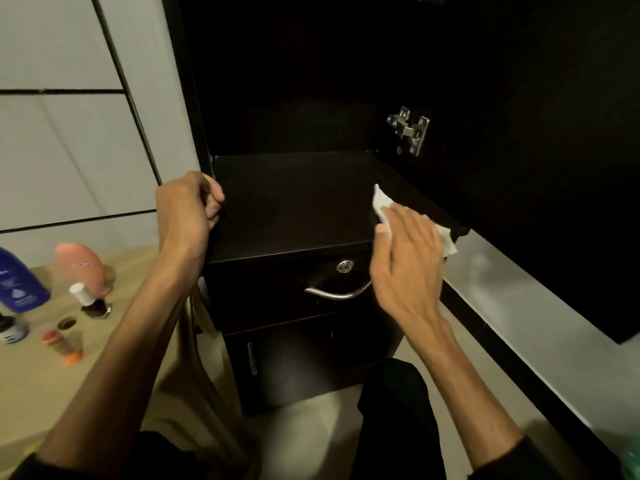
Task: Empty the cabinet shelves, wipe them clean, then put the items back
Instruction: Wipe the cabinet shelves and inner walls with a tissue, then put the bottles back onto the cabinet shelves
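A dark cabinet shelf [294, 202] lies bare in front of me, inside a black cabinet. My right hand [405, 265] presses a white cloth [382, 202] flat against the shelf's right front corner, fingers straight. My left hand [190, 206] grips the cabinet's left side panel at the shelf's front left corner, fingers curled round its edge. On the table to the left stand the removed items: a blue lotion bottle [17, 282], a pink bottle [83, 268], a small white-capped bottle [88, 301] and an orange-capped jar [64, 346].
The cabinet door [536, 168] hangs open on the right, with a metal hinge [410, 129]. Below the shelf is a drawer with a lock [344, 266] and a curved handle [337, 294]. A lower door handle [252, 358] is beneath. White tiled wall [69, 133] on the left.
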